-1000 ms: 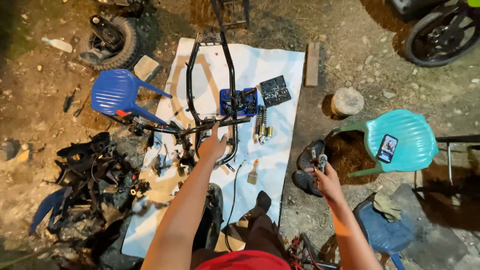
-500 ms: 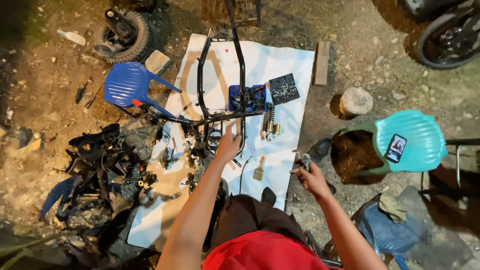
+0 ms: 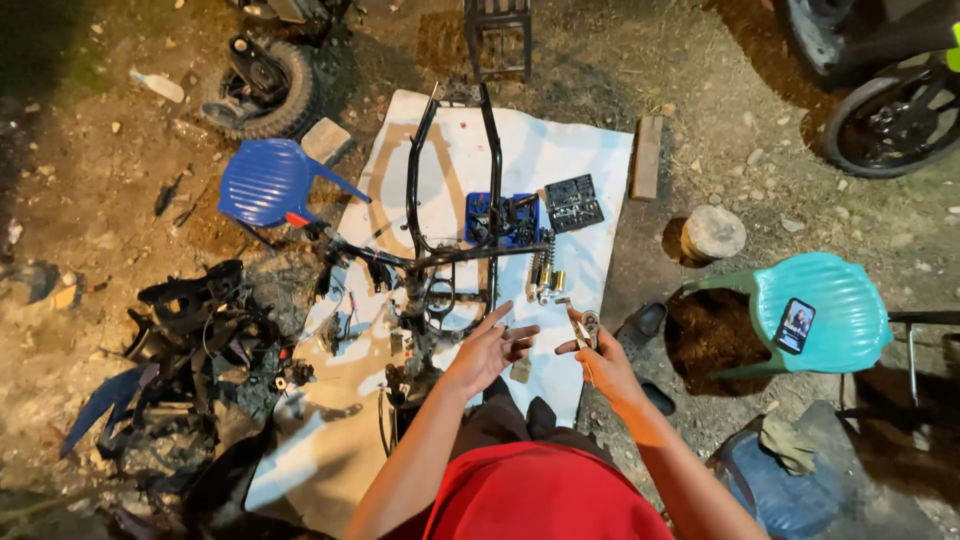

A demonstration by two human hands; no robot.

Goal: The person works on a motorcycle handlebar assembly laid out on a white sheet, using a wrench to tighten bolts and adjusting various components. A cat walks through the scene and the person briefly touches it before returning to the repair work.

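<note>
The right hand (image 3: 600, 360) pinches a small shiny metal part (image 3: 588, 326). A glossy black metal frame (image 3: 452, 200) lies on matt white cloth (image 3: 560, 160). The blue chair (image 3: 265, 182) and teal chair (image 3: 820, 310) are ribbed plastic; the ground is rough dirt.

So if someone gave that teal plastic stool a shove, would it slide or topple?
The teal stool looks like thin moulded plastic, so probably light. It stands on rough, stony dirt, where its legs would likely catch and tip it rather than slide. The phone lying flat on its seat would probably slip off.
</note>
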